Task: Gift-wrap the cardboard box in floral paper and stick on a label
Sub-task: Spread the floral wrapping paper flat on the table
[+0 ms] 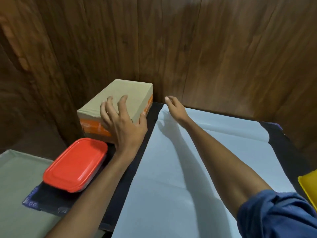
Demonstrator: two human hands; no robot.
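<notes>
Fingers [109,107] of the left hand [123,124] are spread wide apart and lie over the near corner of the cardboard box [120,98]. The thumb sits against the box's right side. They touch the box but I cannot tell if they squeeze it yet. The right hand [176,109] is open too, with its fingers loosely apart, and it holds nothing. It hangs just to the right of the box, near the far edge of the paper [188,169].

The box sits in the middle of the frame, a bit to the left, at the back of the worktop [151,121] and close to the wooden wall [188,48]. Its long side runs from the lower left up toward the upper right. It is beside the paper, not on it. The paper lies flat to the right of the box, pale side up, and fills the lower right of the frame.

So the left hand is the nearer one and is already on the box. I think the next move is to lift or slide the box to the right, onto the paper. The right hand looks ready to help from the other side.

A red tub [75,165] sits below the box in the lower left, very close to the left arm. It could get bumped
</notes>
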